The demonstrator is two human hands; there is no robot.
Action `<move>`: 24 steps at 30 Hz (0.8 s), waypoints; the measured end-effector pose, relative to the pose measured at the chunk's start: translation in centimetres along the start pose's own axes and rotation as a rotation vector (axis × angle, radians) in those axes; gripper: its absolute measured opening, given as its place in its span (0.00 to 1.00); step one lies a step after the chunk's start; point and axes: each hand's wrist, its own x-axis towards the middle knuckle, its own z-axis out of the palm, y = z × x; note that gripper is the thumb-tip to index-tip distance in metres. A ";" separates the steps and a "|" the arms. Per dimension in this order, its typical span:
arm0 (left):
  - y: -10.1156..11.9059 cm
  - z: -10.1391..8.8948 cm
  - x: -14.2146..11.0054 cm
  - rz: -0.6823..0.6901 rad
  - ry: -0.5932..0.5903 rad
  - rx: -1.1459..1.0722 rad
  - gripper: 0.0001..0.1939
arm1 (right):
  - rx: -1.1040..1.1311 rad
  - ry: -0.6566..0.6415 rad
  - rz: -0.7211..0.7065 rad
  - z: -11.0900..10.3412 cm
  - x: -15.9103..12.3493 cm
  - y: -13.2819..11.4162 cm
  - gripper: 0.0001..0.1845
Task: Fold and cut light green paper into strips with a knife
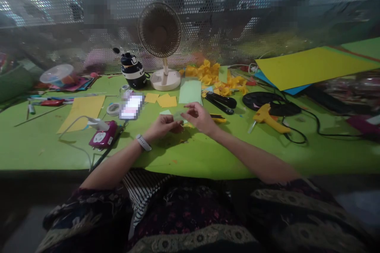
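A small piece of pale green paper (178,116) is held between my two hands over the green table. My left hand (162,126), with a watch (143,142) on its wrist, pinches the paper's left side. The fingers of my right hand (199,118) are closed on its right side. Just right of my right hand lies a yellow box cutter (218,118), with a black stapler (221,102) behind it. A larger pale green sheet (190,91) and several orange-yellow paper squares (167,100) lie beyond my hands.
A fan (165,80), a dark bottle (133,72) and yellow paper flowers (206,73) stand at the back. On the left are a phone (132,106), tape roll (113,109) and purple power adapter (103,135). A yellow glue gun (270,119) with a cord lies on the right.
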 end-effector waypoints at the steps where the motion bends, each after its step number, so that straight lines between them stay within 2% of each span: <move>1: 0.0 -0.1 0.0 0.000 0.015 -0.006 0.13 | -0.006 -0.057 0.045 0.0 0.0 0.0 0.29; 3: 0.1 -0.2 0.0 -0.003 0.039 -0.024 0.13 | -0.006 -0.151 0.086 0.1 0.0 0.0 0.27; 5: 0.2 -0.3 0.1 -0.009 0.052 -0.053 0.13 | 0.000 -0.191 0.060 0.1 0.0 0.0 0.23; 9: 0.4 -0.5 0.1 -0.023 0.046 -0.109 0.15 | -0.029 -0.221 0.007 -0.2 0.2 0.1 0.15; 14: 0.2 -0.8 0.2 -0.073 0.014 -0.138 0.19 | -0.177 -0.231 -0.037 -0.4 0.2 0.3 0.11; 18: 0.0 -1.1 0.2 -0.104 -0.055 -0.135 0.20 | -0.200 -0.254 -0.079 -0.1 0.0 0.2 0.10; 24: 0.1 -1.5 0.2 -0.107 -0.107 -0.107 0.18 | -0.192 -0.274 -0.061 0.0 -0.3 -0.3 0.10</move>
